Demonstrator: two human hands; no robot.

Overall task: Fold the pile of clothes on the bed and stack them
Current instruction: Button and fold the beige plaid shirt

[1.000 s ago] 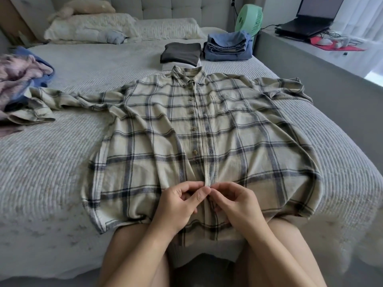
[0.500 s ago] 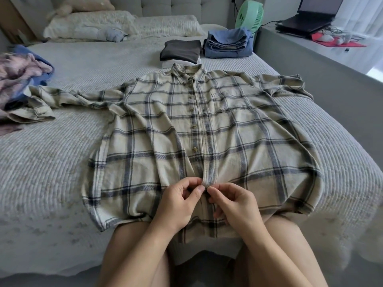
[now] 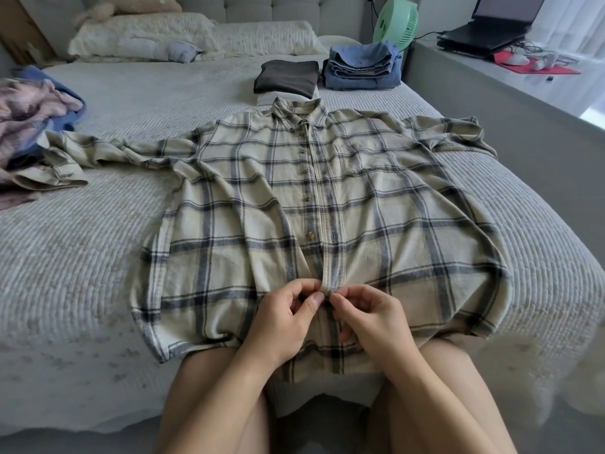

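Note:
A beige plaid shirt (image 3: 376, 204) lies spread face up on the bed (image 3: 98, 250), collar away from me, sleeves out to both sides, hem hanging over the near edge. My left hand (image 3: 281, 319) and my right hand (image 3: 373, 319) meet at the lower button placket, each pinching the fabric between thumb and forefinger. Behind the collar sit a folded dark brown garment (image 3: 286, 77) and a folded stack of blue clothes (image 3: 361, 65). An unfolded pile of pink and blue clothes (image 3: 29, 116) lies at the left edge.
Pillows (image 3: 147, 37) line the headboard. A green fan (image 3: 396, 22) stands at the bed's far right corner. A grey ledge on the right carries a laptop (image 3: 487, 34) and a red mat. My bare legs press against the bed's near edge.
The hands stay at the lower placket; fingers have shifted slightly on the fabric. The shirt lies as before.

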